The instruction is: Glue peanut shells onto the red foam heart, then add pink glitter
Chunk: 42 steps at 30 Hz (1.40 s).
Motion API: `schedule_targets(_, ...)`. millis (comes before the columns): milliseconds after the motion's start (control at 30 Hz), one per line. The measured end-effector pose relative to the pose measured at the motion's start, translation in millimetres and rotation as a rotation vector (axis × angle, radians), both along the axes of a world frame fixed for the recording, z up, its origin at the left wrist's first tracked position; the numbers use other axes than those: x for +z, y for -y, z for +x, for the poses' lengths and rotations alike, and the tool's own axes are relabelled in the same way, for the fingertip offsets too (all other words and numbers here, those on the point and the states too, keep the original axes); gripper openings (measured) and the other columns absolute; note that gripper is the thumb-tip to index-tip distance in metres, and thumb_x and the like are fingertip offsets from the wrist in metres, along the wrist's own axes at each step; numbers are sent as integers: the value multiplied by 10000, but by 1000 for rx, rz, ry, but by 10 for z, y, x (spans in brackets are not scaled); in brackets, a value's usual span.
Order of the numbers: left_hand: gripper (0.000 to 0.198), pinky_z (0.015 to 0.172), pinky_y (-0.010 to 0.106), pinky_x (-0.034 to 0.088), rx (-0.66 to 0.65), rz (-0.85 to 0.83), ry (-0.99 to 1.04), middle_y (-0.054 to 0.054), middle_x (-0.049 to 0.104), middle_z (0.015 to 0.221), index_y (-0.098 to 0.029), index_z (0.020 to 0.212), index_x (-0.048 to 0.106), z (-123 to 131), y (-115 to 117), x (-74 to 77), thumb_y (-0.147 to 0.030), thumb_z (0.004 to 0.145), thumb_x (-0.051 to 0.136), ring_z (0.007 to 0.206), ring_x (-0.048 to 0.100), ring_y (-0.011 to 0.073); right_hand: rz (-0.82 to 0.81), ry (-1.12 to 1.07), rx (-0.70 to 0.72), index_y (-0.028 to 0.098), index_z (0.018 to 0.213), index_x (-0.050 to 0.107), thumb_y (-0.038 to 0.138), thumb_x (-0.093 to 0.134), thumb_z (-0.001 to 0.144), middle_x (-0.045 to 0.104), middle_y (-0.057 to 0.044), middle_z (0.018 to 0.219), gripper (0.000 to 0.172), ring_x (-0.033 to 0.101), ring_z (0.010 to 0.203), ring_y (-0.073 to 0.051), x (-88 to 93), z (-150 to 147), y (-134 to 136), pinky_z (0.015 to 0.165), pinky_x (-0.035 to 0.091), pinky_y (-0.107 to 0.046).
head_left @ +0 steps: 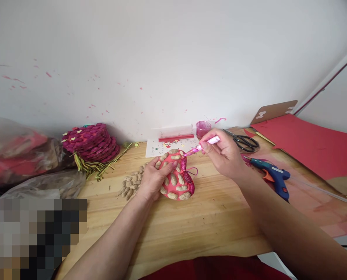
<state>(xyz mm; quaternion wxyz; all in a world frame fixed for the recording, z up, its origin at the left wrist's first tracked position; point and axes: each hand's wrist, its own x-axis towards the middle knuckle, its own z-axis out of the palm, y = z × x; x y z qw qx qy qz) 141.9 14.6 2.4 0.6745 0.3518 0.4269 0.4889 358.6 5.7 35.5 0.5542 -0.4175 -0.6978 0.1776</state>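
Observation:
My left hand (152, 179) grips a red peanut-covered craft piece (173, 179) by its left side, thumb on top. Its outline dips in at the right like a heart, and a thin pink cord loop (193, 171) sticks out there. Peanuts along the right edge are coated magenta, while the others are bare tan. In my right hand (224, 155) is a paintbrush (210, 144) with a white handle, pinched between thumb and fingers. Its pink-smeared tip touches the upper right edge of the piece. Loose peanuts (131, 182) lie on the wooden table left of my left hand.
Painted peanut pieces (91, 144) with yellow-green tassels are stacked at the left, beside plastic bags (21, 155). Behind my hands are a paint cup (203, 128) and star-strewn paper (151, 147). Scissors (244, 143), a blue glue gun (274, 177) and red sheets (313, 144) lie right.

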Motion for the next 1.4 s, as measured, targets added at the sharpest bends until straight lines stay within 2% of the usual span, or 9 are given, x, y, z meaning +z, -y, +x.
schedule_targets(233,558,589,310,628,7,-12,12,71,789,805,-156,984,682,-6,-4,8,-272,532,988,590,728,204,-132,-78,85,233,970,602,373,612,990,576,25,734,141,552,662,-146,49,-25,-15,604,423,-302)
schedule_targets(367,570,576,317,624,9,-18,7,69,790,807,-158,990,688,-1,-9,14,-272,521,991,589,727,212,-159,-134,102,230,928,591,433,650,962,588,29,719,214,552,660,-137,62,-22,-26,620,438,-297)
schedule_targets(567,561,567,305,620,3,-14,3,63,785,790,-157,986,686,2,1,15,-281,530,989,581,722,205,-175,-211,-13,239,872,581,495,709,902,555,53,632,288,500,570,-123,41,-17,-33,537,388,-282)
schedule_targets(767,550,583,308,628,5,-8,16,66,789,812,-154,967,687,5,3,16,-280,526,989,589,726,198,-201,-160,-47,231,941,614,414,671,937,608,17,750,191,564,676,-146,63,-10,-20,602,428,-298)
schedule_targets(933,532,585,296,622,6,-2,-8,65,783,791,-146,948,694,-3,-4,-3,-302,533,987,572,714,184,-240,-140,-14,234,897,606,451,688,910,601,9,748,232,544,682,-161,90,19,-31,597,410,-313)
schedule_targets(1067,515,596,314,626,-7,5,-14,61,784,799,-154,942,694,-1,4,-4,-312,546,981,581,718,191,-217,-96,10,243,882,569,513,654,928,567,11,751,287,509,678,-163,68,26,-36,607,396,-324)
schedule_targets(1300,603,550,311,605,14,5,-26,53,777,761,-158,1005,690,15,15,12,-299,503,993,560,711,206,-143,-9,-57,254,947,548,458,580,993,552,10,786,212,498,685,-165,27,47,-19,623,382,-332)
schedule_targets(1400,553,572,310,612,-2,16,-25,53,782,784,-162,971,686,10,13,6,-301,527,987,575,712,195,-148,-37,2,254,951,546,440,584,994,558,4,819,195,522,725,-170,28,45,-19,643,396,-333)
